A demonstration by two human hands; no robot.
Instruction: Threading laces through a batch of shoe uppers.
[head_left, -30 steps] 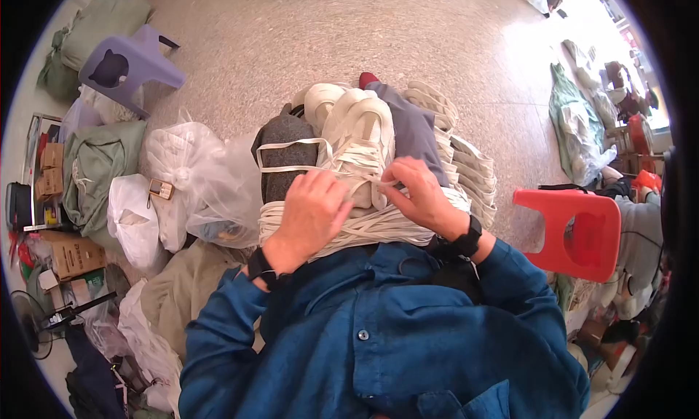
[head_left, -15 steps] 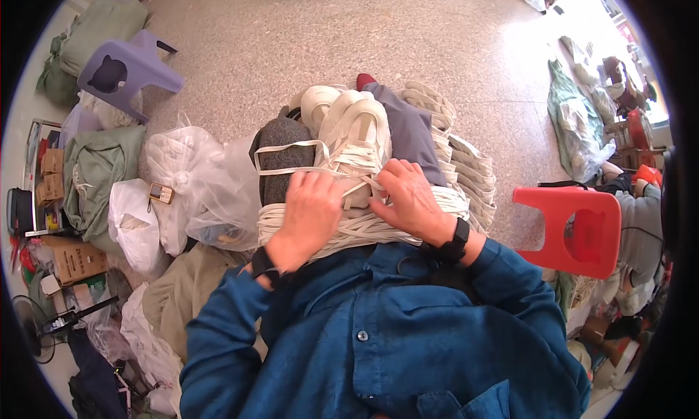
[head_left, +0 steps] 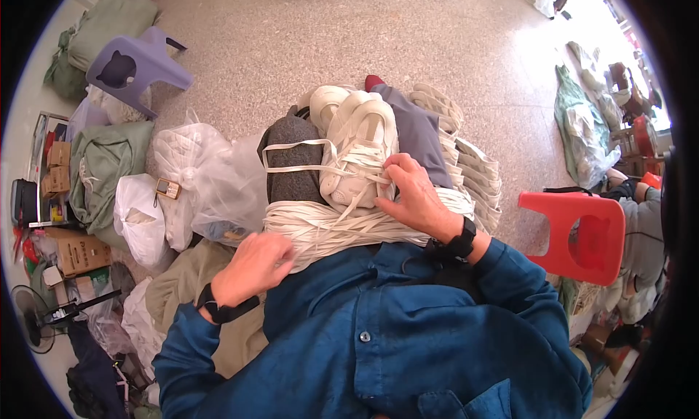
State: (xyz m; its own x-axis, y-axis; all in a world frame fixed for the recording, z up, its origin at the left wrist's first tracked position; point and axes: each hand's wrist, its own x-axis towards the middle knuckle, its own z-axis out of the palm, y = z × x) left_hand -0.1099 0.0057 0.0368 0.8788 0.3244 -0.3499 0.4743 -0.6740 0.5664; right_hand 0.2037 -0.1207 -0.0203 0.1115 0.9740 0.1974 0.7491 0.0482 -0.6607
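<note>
A cream lace-up sneaker (head_left: pixel 370 124) rests on my lap with its toe pointing away, and more pale shoes lie beside and behind it. My right hand (head_left: pixel 415 197) is at the near end of the sneaker, its thumb and fingers pinching a white shoelace (head_left: pixel 378 177). A loop of lace runs left across a dark grey padded object (head_left: pixel 293 182). My left hand (head_left: pixel 255 265) is off the sneaker, near the left end of a thick bundle of white laces (head_left: pixel 320 233) across my lap. Its fingers are loosely bent, with no lace visible in them.
Clear plastic bags (head_left: pixel 211 171) and a white bag with a small yellow phone (head_left: pixel 168 188) lie on my left. A purple stool (head_left: pixel 138 69) stands beyond them. To the right are more cream shoes (head_left: pixel 473 171), a red stool (head_left: pixel 575 233) and another person's arm (head_left: pixel 641 226).
My left hand has left the sneaker's laces and moved down and left, past the lace bundle's end. My right hand stays at the sneaker's lace.
</note>
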